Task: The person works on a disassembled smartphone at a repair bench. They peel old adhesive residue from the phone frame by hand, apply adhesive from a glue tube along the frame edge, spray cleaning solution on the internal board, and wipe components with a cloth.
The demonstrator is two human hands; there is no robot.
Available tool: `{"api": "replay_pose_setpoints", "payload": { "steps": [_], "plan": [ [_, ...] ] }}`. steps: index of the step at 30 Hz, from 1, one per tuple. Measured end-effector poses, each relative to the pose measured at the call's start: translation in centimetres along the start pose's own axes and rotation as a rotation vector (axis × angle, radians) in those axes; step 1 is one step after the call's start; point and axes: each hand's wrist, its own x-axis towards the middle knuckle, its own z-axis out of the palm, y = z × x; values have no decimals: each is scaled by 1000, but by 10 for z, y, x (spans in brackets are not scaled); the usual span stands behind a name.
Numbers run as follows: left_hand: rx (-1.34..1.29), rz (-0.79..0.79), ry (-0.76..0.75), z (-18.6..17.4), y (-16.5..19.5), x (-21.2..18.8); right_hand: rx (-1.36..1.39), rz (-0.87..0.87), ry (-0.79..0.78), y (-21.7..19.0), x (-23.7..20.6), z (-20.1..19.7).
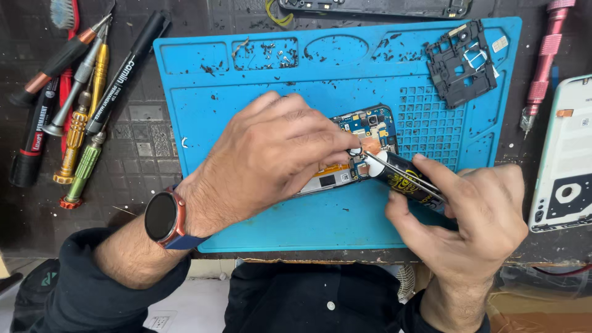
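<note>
Left hand (271, 161) pins the opened phone (361, 145) flat on the blue mat (259, 92) at frame centre, steadying it while the right hand (475, 219), fingers closed on tweezers (401, 174) and a dark tube (404, 179), works the board.

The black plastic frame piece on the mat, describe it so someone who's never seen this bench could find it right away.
Start at the blue work mat in the middle of the dark bench and go to its top right corner. There lies a black plastic frame, tilted, beyond the mat's grid of small squares. It is the only large black part with cut-out openings; the debris around it is just tiny specks.
</note>
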Motion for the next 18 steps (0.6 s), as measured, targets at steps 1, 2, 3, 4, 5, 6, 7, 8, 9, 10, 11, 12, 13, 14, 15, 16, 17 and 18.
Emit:
{"api": "replay_pose_setpoints", "payload": {
  "steps": [1, 2, 3, 4, 5, 6, 7, 8, 9, 10, 11, 12, 13, 14, 15, 16, 17, 18],
  "plan": [
    [2, 4, 2, 0, 0, 0, -4, -1, 0, 0, 0, 0],
    [17, 11, 0, 1, -1, 0, -8, -1, -3, 0, 0, 0],
    [32, 18, -1, 1, -1, -1, -12, -2, -6, 0, -1, 0],
    [48, 26, -3, 1, -2, -1, -15, -1, -10, 0, -1, 0],
    [55, 27, -2, 2, -2, -1, -19, 0, -13, 1, -1, 0],
    [62, 27, -2, 2, -2, -2, -19, -11, -11, 1, -2, 0],
    [68, 27, -2, 3, -2, -2, -18, -23, -11, 2, -2, 1],
    [75, 34, -3, 3, -2, -2, -19, -31, -10, 3, -2, 1],
    [83, 41, -4, 2, -1, -2, -21, -40, -8, 4, -2, 1],
    [90, 47, -6, 2, -1, -2, -25, -45, -8, 4, -2, 2],
    [98, 55, -12, 1, 0, -2, -28, -54, -10, 5, -2, 2],
    [107, 63, -17, 0, 0, -2, -32, -63, -11, 5, -2, 2],
    [116, 71, -23, 0, 1, -2, -34, -75, -15, 5, -2, 2],
    [122, 79, -28, 0, 2, -3, -36, -88, -18, 4, -2, 2],
    [128, 87, -34, 0, 2, -3, -31, -84, -20, 3, -2, 2],
    [133, 94, -39, 1, 3, -4, -26, -80, -23, 1, -2, 2],
    [117, 105, -41, 3, 3, -4, -22, -76, -25, 0, -3, 2],
    [101, 116, -43, 4, 3, -5, -10, -76, -24, -1, -3, 3]
  ]
}}
